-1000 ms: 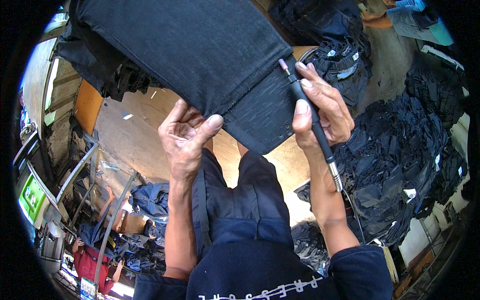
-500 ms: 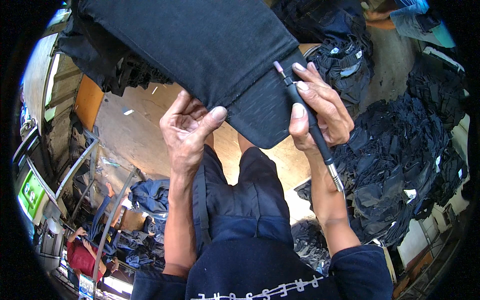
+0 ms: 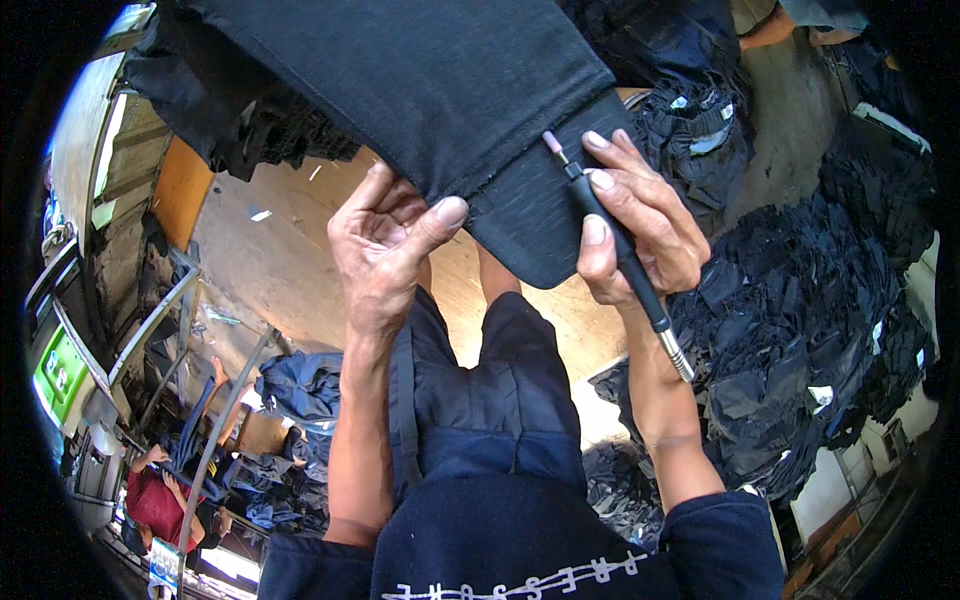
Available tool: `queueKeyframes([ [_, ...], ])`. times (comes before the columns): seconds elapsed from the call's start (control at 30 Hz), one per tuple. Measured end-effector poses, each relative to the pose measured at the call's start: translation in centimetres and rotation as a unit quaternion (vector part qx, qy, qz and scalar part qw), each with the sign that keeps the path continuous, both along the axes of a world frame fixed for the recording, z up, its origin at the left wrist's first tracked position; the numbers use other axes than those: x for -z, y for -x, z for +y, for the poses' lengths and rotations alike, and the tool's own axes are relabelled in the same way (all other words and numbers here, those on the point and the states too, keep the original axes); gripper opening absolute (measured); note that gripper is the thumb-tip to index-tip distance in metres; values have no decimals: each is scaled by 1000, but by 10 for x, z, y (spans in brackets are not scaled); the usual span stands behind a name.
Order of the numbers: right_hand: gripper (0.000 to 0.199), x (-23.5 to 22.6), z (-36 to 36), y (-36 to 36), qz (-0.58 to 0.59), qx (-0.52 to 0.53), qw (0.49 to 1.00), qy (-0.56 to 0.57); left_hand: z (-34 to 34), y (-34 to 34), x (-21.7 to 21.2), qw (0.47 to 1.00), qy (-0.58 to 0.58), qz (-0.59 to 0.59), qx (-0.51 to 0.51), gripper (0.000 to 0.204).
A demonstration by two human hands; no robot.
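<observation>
A black trouser leg (image 3: 440, 85) is stretched over a flat dark board (image 3: 545, 235), whose rounded, scratched end sticks out past the hem. At the hem's near left corner my left hand (image 3: 385, 240) is closed, pinching the cloth edge between thumb and fingers. My right hand (image 3: 660, 220) grips a slim black rotary grinder handpiece (image 3: 642, 282) like a pen. Its small pink grinding stone (image 3: 552, 142) lies at the hem line, near the board's right side; whether it touches the cloth I cannot tell. My right fingertips lie by the board's right edge.
A big heap of dark garments (image 3: 790, 310) lies on the right, with more dark clothes (image 3: 690, 120) beyond the board. Black cloth (image 3: 240, 110) hangs at the far left. At the lower left, a person in red (image 3: 155, 505) sits behind a metal rail (image 3: 215, 440).
The trouser leg and board have shifted slightly to the right, and my left hand has moved right with the hem. The handpiece has stayed nearly in place.
</observation>
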State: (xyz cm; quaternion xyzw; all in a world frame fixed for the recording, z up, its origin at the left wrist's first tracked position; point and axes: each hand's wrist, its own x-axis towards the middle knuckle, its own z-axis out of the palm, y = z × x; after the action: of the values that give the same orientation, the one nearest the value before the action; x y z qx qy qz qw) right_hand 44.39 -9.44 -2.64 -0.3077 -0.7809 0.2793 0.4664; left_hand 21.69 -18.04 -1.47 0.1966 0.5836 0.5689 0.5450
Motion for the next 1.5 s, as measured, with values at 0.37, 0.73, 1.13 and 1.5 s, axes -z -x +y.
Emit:
queueKeyframes([
  [0.37,32,-1,2,8,9,22,1000,-18,-1,3,1,1000,-13,3,6,53],
  [0.73,33,1,-3,5,9,30,999,-17,-2,4,1,999,10,29,17,47],
  [1.13,31,1,-3,10,5,20,1000,-15,-1,1,3,1000,-21,10,1,50],
  [1.5,28,4,-3,11,19,-6,999,-26,-2,3,5,1000,-18,19,3,51],
])
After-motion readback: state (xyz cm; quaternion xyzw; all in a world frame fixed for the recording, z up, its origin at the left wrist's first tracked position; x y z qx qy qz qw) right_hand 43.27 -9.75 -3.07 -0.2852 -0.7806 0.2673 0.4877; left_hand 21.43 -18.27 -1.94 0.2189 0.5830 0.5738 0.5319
